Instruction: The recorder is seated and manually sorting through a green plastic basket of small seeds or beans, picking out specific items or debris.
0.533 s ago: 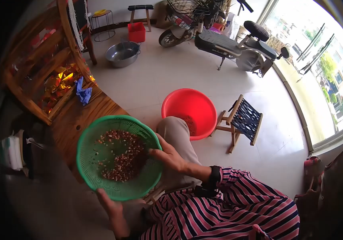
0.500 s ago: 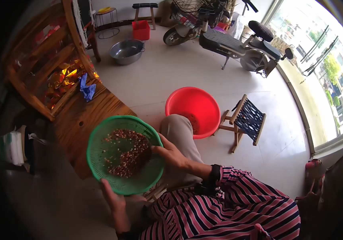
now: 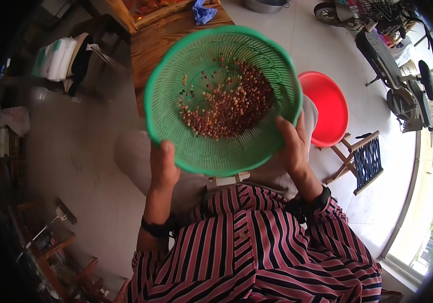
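We look steeply down from our head, close over the green basket (image 3: 221, 96) at chest height; the fisheye bends floor and window at the rim. One view only.

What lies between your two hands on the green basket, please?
In the head view, the green basket's near rim and mesh floor span from the left hand to the right hand, with reddish-brown beans heaped just beyond.

- Bare floor (image 3: 75, 151) lies open left of the green basket (image 3: 176, 91).
- Wooden table (image 3: 161, 40), red basin (image 3: 327, 108) and folding stool (image 3: 363, 159) crowd the front and right.
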The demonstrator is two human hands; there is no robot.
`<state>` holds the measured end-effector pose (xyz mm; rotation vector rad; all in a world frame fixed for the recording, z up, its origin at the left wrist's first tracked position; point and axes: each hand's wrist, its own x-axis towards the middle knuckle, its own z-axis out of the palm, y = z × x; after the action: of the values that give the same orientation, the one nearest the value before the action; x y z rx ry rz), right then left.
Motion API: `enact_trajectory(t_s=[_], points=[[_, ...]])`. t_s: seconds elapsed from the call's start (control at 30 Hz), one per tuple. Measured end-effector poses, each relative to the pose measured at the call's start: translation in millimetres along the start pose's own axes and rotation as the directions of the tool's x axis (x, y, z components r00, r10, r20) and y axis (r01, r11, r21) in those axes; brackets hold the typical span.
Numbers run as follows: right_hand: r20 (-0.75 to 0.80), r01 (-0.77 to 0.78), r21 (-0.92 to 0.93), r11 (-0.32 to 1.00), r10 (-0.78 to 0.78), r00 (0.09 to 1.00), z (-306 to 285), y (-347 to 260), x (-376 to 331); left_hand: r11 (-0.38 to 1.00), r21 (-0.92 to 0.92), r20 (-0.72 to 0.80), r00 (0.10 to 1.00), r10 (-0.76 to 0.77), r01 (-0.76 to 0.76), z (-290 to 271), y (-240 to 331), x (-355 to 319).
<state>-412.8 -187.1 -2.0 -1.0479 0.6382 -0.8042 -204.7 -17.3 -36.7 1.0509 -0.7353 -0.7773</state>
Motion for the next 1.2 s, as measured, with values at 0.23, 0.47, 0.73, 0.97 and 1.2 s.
enact_trajectory(t_s=[0.23, 0.47, 0.73, 0.97, 1.2], points=[[-0.115, -0.296, -0.092, 0.951, 0.285, 0.952, -30.8, 63.5, 3.6, 0.927, -0.053, -0.155, 0.914, -0.375, 0.372, -1.3, -51.5, -8.7], [-0.115, -0.151, -0.096, 0.984, 0.140, 0.984, -6.0, 2.1, 3.2, 0.996, 0.029, -0.069, 0.994, -0.079, 0.081, 3.9, 0.0, -1.9], [-0.200, -0.214, -0.166, 0.963, 0.180, 0.963, -39.3, 66.9, 8.9, 0.919, -0.129, -0.164, 0.906, -0.389, 0.372, -0.4, -78.9, -0.2], [-0.157, -0.186, -0.014, 0.982, 0.181, 0.971, -28.1, 35.7, 12.3, 0.939, 0.131, -0.069, 0.947, -0.313, 0.319, 10.5, -37.6, 21.3], [-0.141, -0.141, -0.155, 0.978, 0.119, 0.983, -29.6, 33.0, 20.9, 0.958, 0.069, -0.027, 0.960, -0.277, 0.279, -1.7, -28.0, 23.9]])
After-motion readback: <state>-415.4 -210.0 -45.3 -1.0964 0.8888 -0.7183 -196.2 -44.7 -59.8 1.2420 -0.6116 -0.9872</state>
